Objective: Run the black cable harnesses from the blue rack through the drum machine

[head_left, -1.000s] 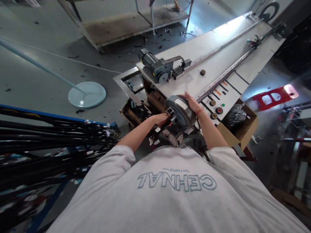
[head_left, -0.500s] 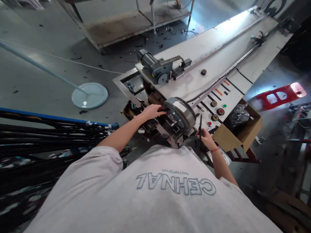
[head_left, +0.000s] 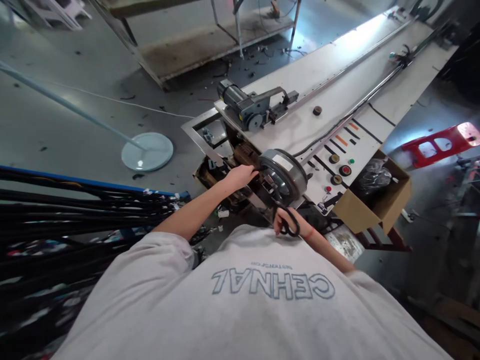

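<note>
My right hand is closed around a pair of black-handled scissors, in front of the round opening of the machine. The blades point away toward the ring-shaped machine head, and their tips are hard to pick out against dark parts. At the left rim of that ring is my left hand, its fingers pressed together. Whatever they pinch, if anything, is too small to see. A long black cable bundle runs along the machine's white top toward the ring.
A grey motor unit sits on the far edge of the white top. Buttons and an open cardboard box are on the right. Black cables hang at the left, near a round white stand base.
My right hand has moved left with the scissors, from the machine's right side to the front of the ring. My left hand stays by the ring's left rim. The view has shifted slightly.
</note>
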The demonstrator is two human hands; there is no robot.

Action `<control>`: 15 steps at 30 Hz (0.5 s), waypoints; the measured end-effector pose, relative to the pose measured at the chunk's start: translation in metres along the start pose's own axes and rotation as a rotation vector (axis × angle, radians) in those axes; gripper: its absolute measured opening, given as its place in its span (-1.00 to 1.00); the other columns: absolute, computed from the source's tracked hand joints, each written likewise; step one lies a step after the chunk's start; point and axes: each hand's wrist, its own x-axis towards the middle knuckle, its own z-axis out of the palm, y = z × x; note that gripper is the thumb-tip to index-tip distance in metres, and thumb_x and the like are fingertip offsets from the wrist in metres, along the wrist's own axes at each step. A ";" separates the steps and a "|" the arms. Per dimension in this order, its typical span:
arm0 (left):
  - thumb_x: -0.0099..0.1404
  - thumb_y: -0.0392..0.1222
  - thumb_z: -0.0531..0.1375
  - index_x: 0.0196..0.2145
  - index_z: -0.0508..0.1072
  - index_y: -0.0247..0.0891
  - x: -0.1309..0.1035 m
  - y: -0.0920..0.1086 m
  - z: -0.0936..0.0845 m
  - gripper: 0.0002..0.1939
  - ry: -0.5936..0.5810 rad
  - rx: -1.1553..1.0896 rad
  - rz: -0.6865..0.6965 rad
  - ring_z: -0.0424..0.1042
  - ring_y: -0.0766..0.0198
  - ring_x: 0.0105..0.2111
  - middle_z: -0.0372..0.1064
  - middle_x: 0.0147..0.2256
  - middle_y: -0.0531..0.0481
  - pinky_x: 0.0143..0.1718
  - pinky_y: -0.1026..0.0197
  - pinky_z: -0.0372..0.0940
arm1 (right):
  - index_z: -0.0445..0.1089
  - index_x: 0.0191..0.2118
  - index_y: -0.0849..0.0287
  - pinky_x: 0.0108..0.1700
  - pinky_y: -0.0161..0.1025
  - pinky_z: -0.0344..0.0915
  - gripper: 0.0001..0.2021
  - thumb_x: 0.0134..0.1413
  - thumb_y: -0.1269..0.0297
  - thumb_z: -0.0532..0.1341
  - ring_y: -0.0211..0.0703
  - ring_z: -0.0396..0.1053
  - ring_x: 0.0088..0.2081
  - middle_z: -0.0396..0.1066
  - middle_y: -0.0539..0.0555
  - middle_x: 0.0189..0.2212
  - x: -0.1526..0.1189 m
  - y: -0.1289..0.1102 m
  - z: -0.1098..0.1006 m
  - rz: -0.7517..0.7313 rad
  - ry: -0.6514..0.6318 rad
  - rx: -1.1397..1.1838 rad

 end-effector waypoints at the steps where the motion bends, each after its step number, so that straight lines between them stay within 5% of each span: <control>1: 0.46 -0.02 -0.11 -0.12 0.44 -0.37 0.000 0.001 0.004 -0.56 -0.019 0.026 -0.016 0.53 0.04 -0.17 0.51 -0.19 -0.28 -0.23 0.19 0.33 | 0.20 -0.60 0.12 -0.47 -0.30 0.26 -0.44 0.17 -0.24 0.00 -0.23 0.29 -0.59 0.36 0.06 -0.66 -0.017 0.005 -0.012 -0.054 0.162 -0.079; 3: 0.47 -0.06 -0.14 -0.10 0.41 -0.41 0.001 0.002 0.012 -0.56 -0.053 0.058 -0.042 0.53 -0.01 -0.16 0.51 -0.19 -0.33 -0.22 0.14 0.35 | 0.21 -0.61 0.11 -0.46 -0.27 0.25 -0.47 0.21 -0.16 -0.02 -0.21 0.27 -0.61 0.29 0.04 -0.70 -0.034 0.014 -0.042 -0.015 0.508 -0.244; 5: 0.48 -0.07 -0.17 -0.07 0.37 -0.43 0.002 0.003 0.020 -0.55 -0.064 0.071 -0.061 0.53 -0.04 -0.15 0.50 -0.19 -0.36 -0.20 0.10 0.36 | 0.27 -0.57 0.13 -0.41 -0.23 0.26 -0.56 0.20 -0.05 0.04 -0.15 0.32 -0.55 0.31 0.07 -0.66 -0.029 0.019 -0.077 0.175 0.740 -0.444; 9: 0.47 -0.05 -0.15 -0.04 0.34 -0.43 0.007 -0.001 0.034 -0.57 -0.047 0.083 -0.079 0.52 -0.07 -0.12 0.50 -0.18 -0.38 -0.17 0.06 0.36 | 0.43 -0.21 0.32 -0.12 -0.12 0.29 -0.69 0.05 0.14 0.23 0.07 0.42 -0.16 0.47 0.34 -0.22 0.000 0.012 -0.124 0.426 0.849 -0.759; 12: 0.47 -0.03 -0.12 -0.01 0.32 -0.41 0.010 -0.003 0.045 -0.58 -0.004 0.066 -0.108 0.52 -0.07 -0.12 0.50 -0.17 -0.36 -0.16 0.05 0.35 | 0.39 -0.04 0.36 0.00 -0.07 0.25 -0.58 0.08 0.14 0.19 0.09 0.36 -0.02 0.38 0.41 -0.02 -0.003 -0.008 -0.116 0.163 0.995 -0.795; 15: 0.46 0.00 -0.10 -0.08 0.37 -0.41 0.012 -0.004 0.051 -0.56 0.020 -0.052 -0.115 0.52 -0.03 -0.17 0.49 -0.22 -0.34 -0.19 0.10 0.33 | 0.43 -0.18 0.25 -0.14 -0.17 0.30 -0.66 0.15 0.07 0.12 -0.07 0.40 -0.21 0.47 0.23 -0.21 -0.017 -0.026 -0.073 -0.173 0.949 -0.613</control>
